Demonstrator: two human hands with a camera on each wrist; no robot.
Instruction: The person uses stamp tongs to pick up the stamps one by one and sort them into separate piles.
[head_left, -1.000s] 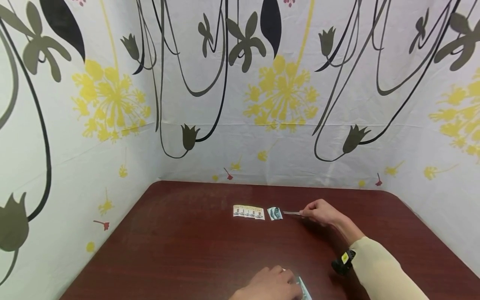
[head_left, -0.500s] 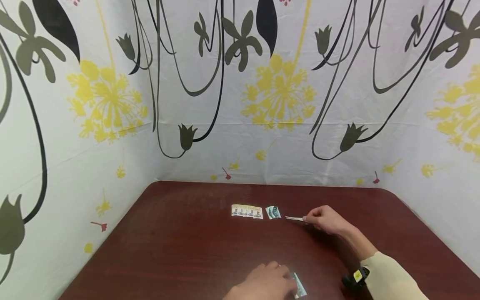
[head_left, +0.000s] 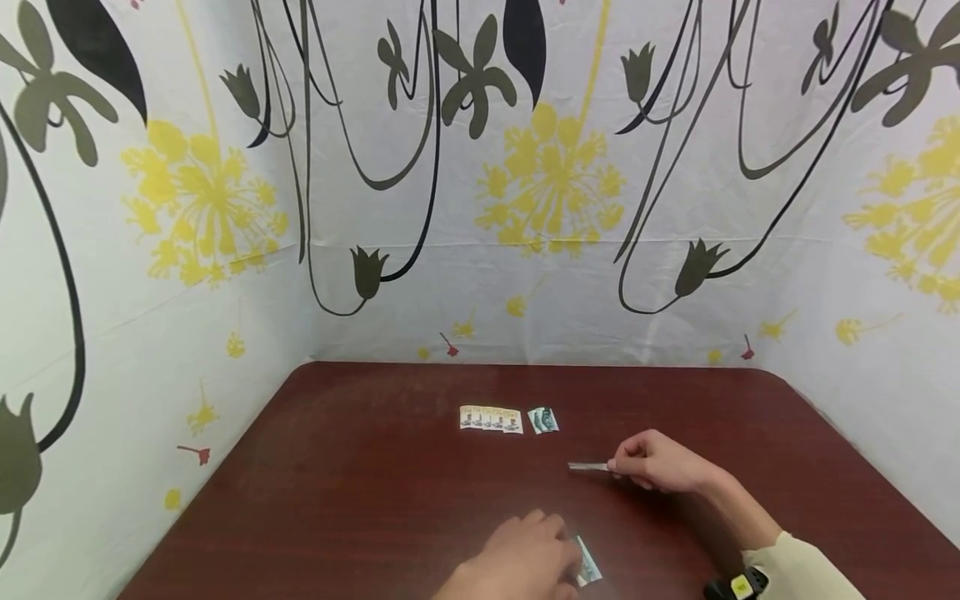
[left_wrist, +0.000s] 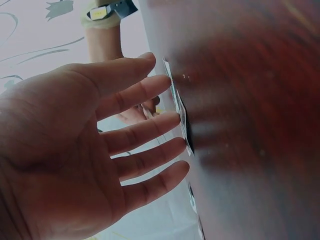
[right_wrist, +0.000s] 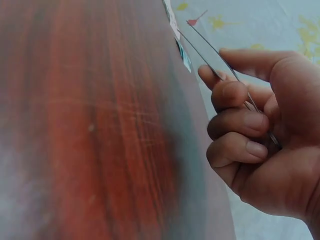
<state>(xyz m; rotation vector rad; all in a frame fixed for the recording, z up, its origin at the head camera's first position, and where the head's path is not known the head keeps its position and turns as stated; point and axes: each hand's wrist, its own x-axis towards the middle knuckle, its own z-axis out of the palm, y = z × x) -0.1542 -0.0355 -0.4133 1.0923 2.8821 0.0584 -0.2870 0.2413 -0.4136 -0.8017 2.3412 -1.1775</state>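
Tweezers point(head_left: 588, 467) are held in my right hand point(head_left: 663, 461), above the table and pointing left. In the right wrist view the two tips of the tweezers point(right_wrist: 204, 49) stand apart with nothing between them, and the fingers curl round the handle end. My left hand point(head_left: 517, 560) is low in the head view, beside small teal stamp-like papers point(head_left: 588, 565). Its fingers are spread and relaxed, with fingertips at the papers point(left_wrist: 180, 112) in the left wrist view. Farther back lie a row of yellowish stamps point(head_left: 491, 419) and an overlapping teal pair point(head_left: 543, 420).
The dark red-brown wooden table point(head_left: 360, 500) has rounded far corners. Behind it and along both sides hangs a white cloth point(head_left: 420, 317) printed with flowers. A black band with a yellow tag point(head_left: 741, 586) is on my right wrist.
My right hand has drawn the tweezers back toward me, away from the teal pair. The left hand stays by the near papers; the head view has shifted slightly.
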